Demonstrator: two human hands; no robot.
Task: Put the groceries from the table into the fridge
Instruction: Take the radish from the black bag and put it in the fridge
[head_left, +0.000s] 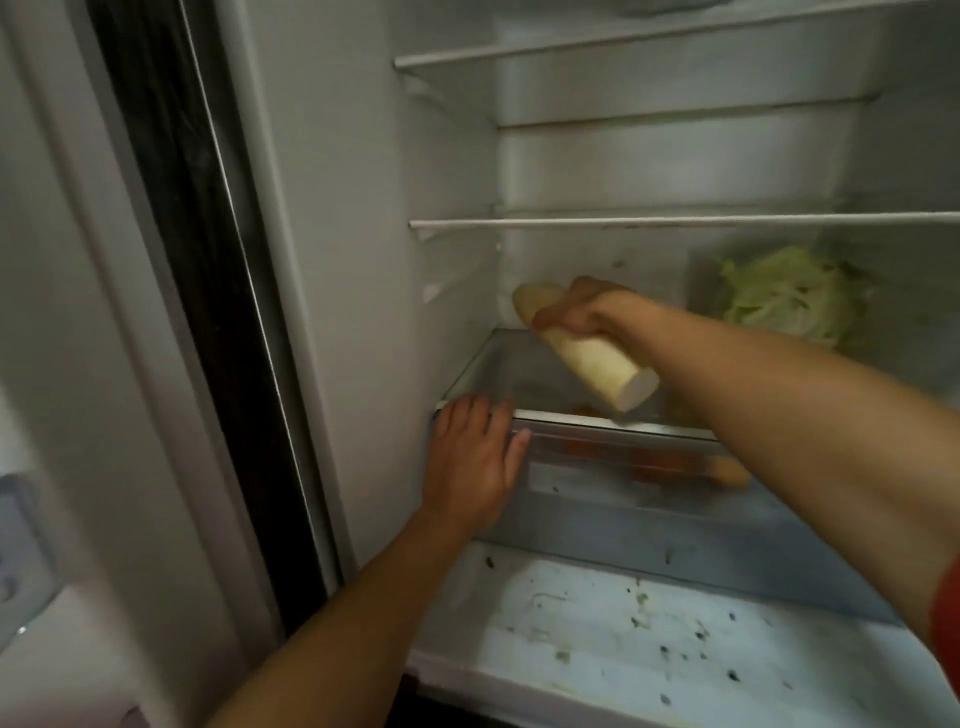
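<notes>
Interior of an open fridge (363, 208), viewed from in front and slightly above. A white radish (597, 364) is gripped around its middle by the right hand (587, 306), whose fingers (553, 313) are curled over it from above. The radish is held tilted, its flat cut end lowest and nearest the viewer, its rounded end directed towards the back left corner. It is positioned over the left part of the glass shelf (483, 364), with the cut end just above the shelf's front rim; whether contact is made with the glass cannot be told.

The left hand (470, 462) is laid flat at the front left corner of the same shelf, fingers straight and slightly spread, with nothing held. A leafy green head (789, 296) is seen at the back right of the glass shelf, well apart from the radish. Beneath the shelf a clear drawer (597, 499) is fitted, in which blurred orange items (675, 462) are visible. Two white-edged shelves (675, 222) are mounted above. A speckled pale panel (623, 623) lies at the bottom, and a dark door seal (208, 260) is shown along the left.
</notes>
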